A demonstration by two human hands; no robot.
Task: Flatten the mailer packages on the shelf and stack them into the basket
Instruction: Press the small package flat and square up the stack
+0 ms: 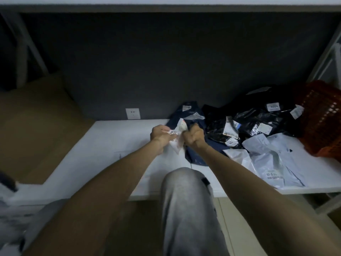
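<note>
Box (36, 126) sitting far left of hands. Left hand (160, 134) gripping white mailer (178, 131), fingers curling round its left edge. Right hand (195, 136) clenching same mailer's right side, over shelf (103, 145). Blue mailer (197, 157) lying beneath right hand. Black mailers (258, 119) and pale mailer (273, 157) lying right of hands. Basket (323, 117) standing far right.

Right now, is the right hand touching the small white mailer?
Touching. The head view shows the right hand gripping the small white mailer at its right edge, while the left hand pinches the other side.
</note>
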